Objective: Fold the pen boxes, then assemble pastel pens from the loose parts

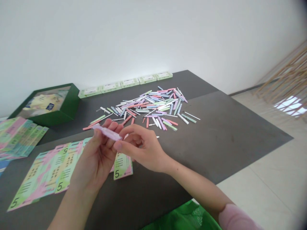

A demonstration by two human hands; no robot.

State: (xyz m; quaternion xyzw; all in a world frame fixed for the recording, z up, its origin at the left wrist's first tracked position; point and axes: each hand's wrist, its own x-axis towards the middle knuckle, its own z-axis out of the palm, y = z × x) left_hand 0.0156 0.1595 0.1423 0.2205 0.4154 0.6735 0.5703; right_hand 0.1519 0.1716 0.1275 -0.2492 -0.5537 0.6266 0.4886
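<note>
A slim lilac pen-like stick (pixel 108 132) lies across the fingers of my left hand (pixel 92 159), with the thumb closed against it. My right hand (pixel 145 148) pinches the right end of the same stick between thumb and forefinger. Just behind both hands spreads a pile of small sticks (pixel 153 103) in white, lilac, coral, green and blue. Beneath my hands are printed pastel cards (pixel 45 175) marked with a 5. Another such card (pixel 123 166) is partly hidden by my right hand.
At the back left stands a dark green open box (pixel 64 111) holding a yellowish packet (pixel 44 103). A row of pale green boxes (pixel 129 83) lines the wall. More pastel cards (pixel 21 137) are stacked at the left. The dark table (pixel 216 137) ends at a corner on the right.
</note>
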